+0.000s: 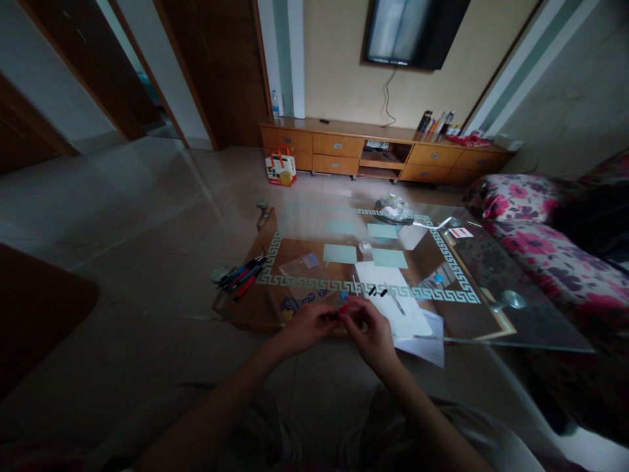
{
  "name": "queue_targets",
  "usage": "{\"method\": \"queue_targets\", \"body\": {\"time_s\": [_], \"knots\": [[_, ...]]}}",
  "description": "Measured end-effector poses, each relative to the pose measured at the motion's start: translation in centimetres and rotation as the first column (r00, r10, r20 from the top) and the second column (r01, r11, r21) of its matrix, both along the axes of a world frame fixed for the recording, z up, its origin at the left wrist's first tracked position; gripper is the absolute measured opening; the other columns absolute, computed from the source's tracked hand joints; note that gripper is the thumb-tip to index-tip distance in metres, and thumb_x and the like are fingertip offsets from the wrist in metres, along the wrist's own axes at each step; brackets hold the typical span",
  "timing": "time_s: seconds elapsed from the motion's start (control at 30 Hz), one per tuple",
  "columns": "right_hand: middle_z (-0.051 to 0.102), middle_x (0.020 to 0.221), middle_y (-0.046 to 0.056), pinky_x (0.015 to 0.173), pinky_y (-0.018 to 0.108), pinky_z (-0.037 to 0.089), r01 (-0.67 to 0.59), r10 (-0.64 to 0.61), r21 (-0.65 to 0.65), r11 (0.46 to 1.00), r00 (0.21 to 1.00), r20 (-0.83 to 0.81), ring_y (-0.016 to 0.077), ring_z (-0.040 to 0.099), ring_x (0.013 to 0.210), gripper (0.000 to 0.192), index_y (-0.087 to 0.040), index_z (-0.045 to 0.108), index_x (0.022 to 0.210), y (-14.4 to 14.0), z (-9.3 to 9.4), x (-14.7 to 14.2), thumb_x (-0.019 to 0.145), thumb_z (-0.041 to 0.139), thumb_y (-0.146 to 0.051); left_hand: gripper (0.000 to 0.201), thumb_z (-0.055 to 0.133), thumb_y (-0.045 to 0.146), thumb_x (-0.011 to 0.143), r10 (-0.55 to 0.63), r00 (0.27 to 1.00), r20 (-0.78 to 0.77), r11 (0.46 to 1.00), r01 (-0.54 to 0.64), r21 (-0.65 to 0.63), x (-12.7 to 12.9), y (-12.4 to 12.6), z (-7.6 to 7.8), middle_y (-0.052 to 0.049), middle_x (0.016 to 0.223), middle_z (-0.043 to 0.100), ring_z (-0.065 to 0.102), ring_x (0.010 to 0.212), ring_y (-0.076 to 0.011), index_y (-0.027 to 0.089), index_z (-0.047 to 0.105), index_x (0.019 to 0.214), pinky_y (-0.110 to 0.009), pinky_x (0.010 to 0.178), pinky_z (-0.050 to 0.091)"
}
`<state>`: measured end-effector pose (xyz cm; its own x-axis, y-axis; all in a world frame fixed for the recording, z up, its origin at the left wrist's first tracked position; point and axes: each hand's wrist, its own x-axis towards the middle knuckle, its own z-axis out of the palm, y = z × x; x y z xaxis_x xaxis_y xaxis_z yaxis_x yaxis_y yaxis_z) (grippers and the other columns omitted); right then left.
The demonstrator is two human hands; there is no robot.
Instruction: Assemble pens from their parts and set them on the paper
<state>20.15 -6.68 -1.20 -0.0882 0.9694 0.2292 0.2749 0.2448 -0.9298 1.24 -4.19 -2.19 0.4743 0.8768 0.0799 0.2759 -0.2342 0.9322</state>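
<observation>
My left hand (310,322) and my right hand (369,329) meet over the near edge of the glass table, fingers pinched. Between their fingertips is a small red piece (343,309), too small and dim to identify. Just beyond the fingers, a thin white stick (354,284) and a small blue round thing (343,296) show. Two short black pieces (377,292) lie on the table past my right hand. A slim pen (397,303) rests on white paper (413,321). To the left lies a bunch of black, blue and red pens (243,275).
The glass table (535,321) has a patterned border and a lower wooden shelf. On it are a clear plastic bag (299,263), a cluttered dish (393,208) and a red-white card (460,233). A floral sofa (535,246) stands right; a TV cabinet (337,144) stands behind.
</observation>
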Motion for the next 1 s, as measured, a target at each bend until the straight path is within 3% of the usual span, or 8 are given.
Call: {"method": "queue_targets", "body": {"time_s": [0.1,0.23,0.43,0.6,0.87,1.0], "knots": [[0.068,0.088,0.004,0.060,0.028,0.046,0.073,-0.073,-0.003,0.997,0.995,0.066,0.0161,0.057,0.065,0.033,-0.022,0.058,0.119,0.2,-0.2,0.3,0.088,0.064,-0.034,0.023,0.063,0.034,0.088,0.033,0.999,-0.026,0.999,-0.033,-0.005,-0.1,0.1,0.0,-0.007,0.094,0.074,0.068,0.085,-0.0202,0.018,0.075,0.100,-0.028,0.076,0.051],[0.064,0.083,0.006,0.065,0.029,0.044,0.204,-0.215,0.069,0.977,0.912,0.349,0.0177,0.057,0.069,0.008,-0.019,0.063,0.089,0.9,-1.2,1.7,0.086,0.059,-0.026,0.024,0.062,0.034,0.088,0.082,0.995,-0.057,0.997,-0.082,0.000,-0.2,0.2,-0.2,-0.007,0.094,0.074,0.066,0.084,-0.0196,0.017,0.073,0.101,-0.027,0.075,0.050],[0.062,0.092,0.007,0.073,0.028,0.041,0.233,-0.220,0.062,0.970,0.749,0.625,0.0180,0.060,0.077,0.011,-0.017,0.064,0.090,1.2,-2.0,2.6,0.087,0.053,-0.018,0.026,0.059,0.034,0.091,0.098,0.994,-0.058,0.995,-0.099,-0.021,-0.1,0.2,-0.2,-0.006,0.096,0.073,0.066,0.084,-0.0178,0.015,0.072,0.104,-0.026,0.076,0.049],[0.062,0.092,0.007,0.070,0.027,0.038,0.255,-0.203,0.034,0.966,0.676,0.708,0.0169,0.060,0.075,0.012,-0.017,0.065,0.091,1.0,-2.0,2.5,0.089,0.053,-0.017,0.026,0.060,0.034,0.090,0.107,0.993,-0.060,0.994,-0.108,-0.024,-0.2,0.2,-0.1,-0.007,0.096,0.073,0.066,0.084,-0.0179,0.015,0.072,0.103,-0.027,0.076,0.050],[0.061,0.094,0.006,0.071,0.026,0.039,0.209,-0.147,0.010,0.978,0.650,0.745,0.0150,0.061,0.076,0.022,-0.020,0.070,0.100,1.2,-1.8,2.1,0.097,0.048,-0.023,0.027,0.060,0.036,0.090,0.096,0.994,-0.043,0.994,-0.098,-0.043,-0.1,0.0,0.2,-0.006,0.095,0.073,0.066,0.084,-0.0181,0.015,0.072,0.103,-0.026,0.076,0.050],[0.060,0.093,0.006,0.071,0.026,0.039,0.191,-0.110,-0.015,0.982,0.628,0.770,0.0144,0.061,0.074,0.023,-0.020,0.071,0.092,1.1,-1.7,2.0,0.097,0.049,-0.024,0.027,0.059,0.035,0.091,0.101,0.994,-0.047,0.994,-0.103,-0.038,-0.2,0.1,0.2,-0.006,0.094,0.073,0.066,0.083,-0.0179,0.016,0.072,0.103,-0.026,0.075,0.050]]}}
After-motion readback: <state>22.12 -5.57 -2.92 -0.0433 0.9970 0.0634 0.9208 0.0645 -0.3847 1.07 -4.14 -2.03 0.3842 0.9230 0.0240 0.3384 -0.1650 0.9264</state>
